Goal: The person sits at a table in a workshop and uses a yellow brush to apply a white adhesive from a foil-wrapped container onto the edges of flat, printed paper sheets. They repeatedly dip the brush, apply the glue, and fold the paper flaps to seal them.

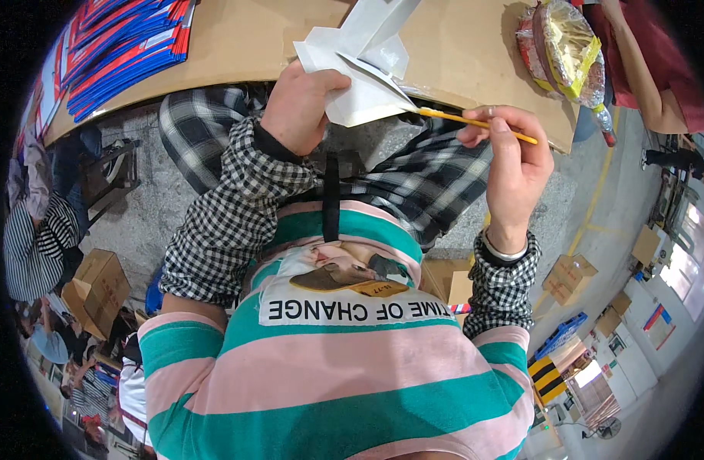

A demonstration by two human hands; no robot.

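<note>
My left hand (300,103) grips a folded white paper piece (360,73) at the near edge of the brown cardboard-covered table (237,38). My right hand (513,165) pinches a thin yellow-orange stick, like a brush handle (475,123), between thumb and fingers. Its tip touches the lower right edge of the white paper. Both forearms wear checked black-and-white sleeves, and a bracelet sits on my right wrist.
A stack of red-and-blue flat packets (122,46) lies on the table's left part. A plastic-wrapped bundle (563,50) sits at the table's right, beside another person's arm (643,69). Cardboard boxes (99,287) stand on the floor left and right. Other people sit at lower left.
</note>
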